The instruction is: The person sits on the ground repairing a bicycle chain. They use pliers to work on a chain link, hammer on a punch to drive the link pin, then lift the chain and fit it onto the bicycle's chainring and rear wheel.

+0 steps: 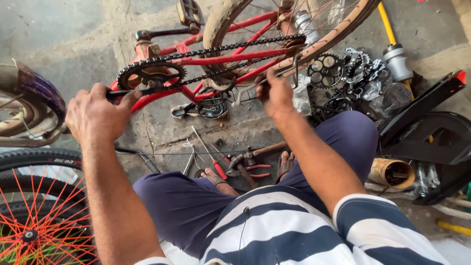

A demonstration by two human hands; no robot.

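Observation:
A red bicycle frame [230, 59] lies upside down on the concrete floor in front of me, with its black chain [230, 47] running from the chainring [151, 74] to the rear wheel [304, 34]. My left hand [95, 115] is closed around the black crank arm [147, 91] beside the chainring. Under the lower run of the chain, my right hand [275, 94] grips a thin metal tool whose kind I cannot tell. I squat with both knees apart.
Between my feet lie a hammer [255, 153], red-handled pliers [248, 169] and a screwdriver [208, 153]. To the right are a pile of sprockets [326, 71], a yellow pump [392, 41], black chain guards [431, 130] and a tin [392, 172]. A tyre with orange spokes [41, 216] is at the left.

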